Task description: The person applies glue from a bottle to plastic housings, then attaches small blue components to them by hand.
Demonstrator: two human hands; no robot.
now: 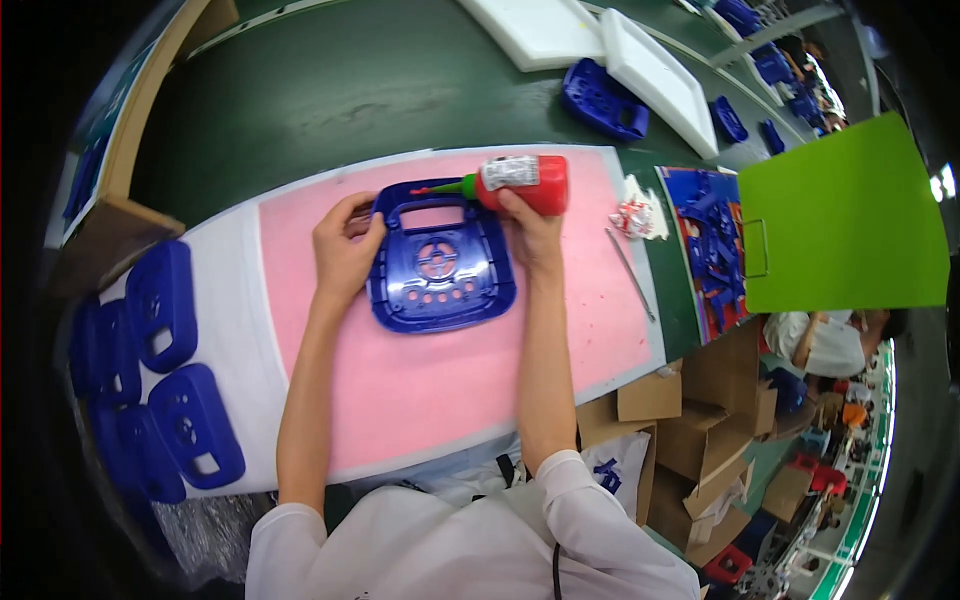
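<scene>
A blue plastic shell (440, 300) with a handle opening, a round grille and a row of small holes lies over the pink mat. My left hand (346, 242) grips its left edge, thumb on the rim. In my right hand (532, 226) is a red squeeze bottle (548, 186) with a white label, tipped on its side. Its green nozzle (458, 187) points left over the shell's top edge, and the reddish tip is at or just above the plastic. The fingers of my right hand are partly hidden behind the bottle and shell.
Several blue shells (190, 420) are piled at the left. On the right are a crumpled wrapper (632, 218), a thin metal tool (630, 272), and small blue parts (712, 240) beside a green board (840, 220). White trays (660, 80) stand far back; cardboard boxes (710, 430) sit lower right.
</scene>
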